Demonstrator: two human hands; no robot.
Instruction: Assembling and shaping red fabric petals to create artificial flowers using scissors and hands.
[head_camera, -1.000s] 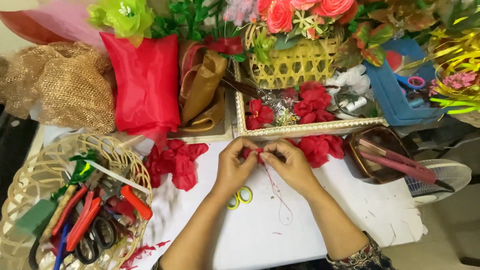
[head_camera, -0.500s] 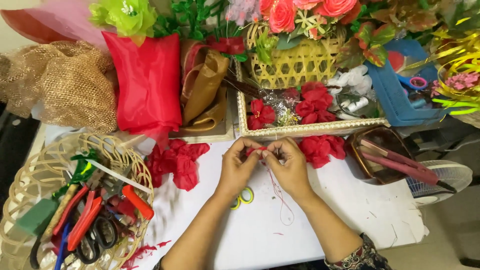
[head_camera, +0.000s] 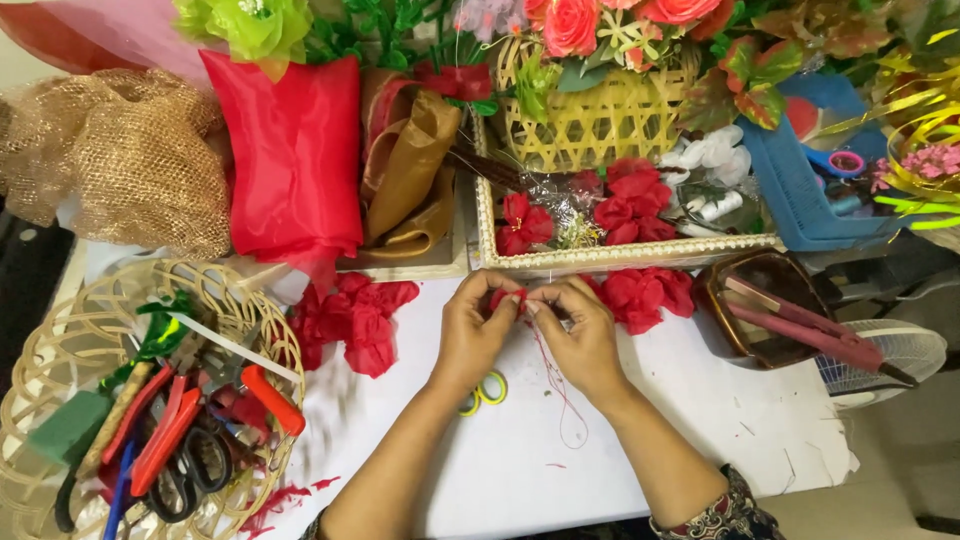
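1. Two hands, left hand (head_camera: 470, 335) and right hand (head_camera: 583, 335), pinch shut on the small red fabric flower (head_camera: 507, 298) above the white bench (head_camera: 500, 470).
2. We judge it best to keep the dangling red thread (head_camera: 560, 400) taut.

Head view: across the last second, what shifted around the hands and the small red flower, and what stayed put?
Both hands drifted slightly up the table toward the cream-edged tray. The left hand and right hand kept pinching the small red flower piece between their fingertips, the thin red thread trailing below; nothing was let go. The red petal pile, the scissors with yellow-green handles and the wicker tool basket stayed where they were.
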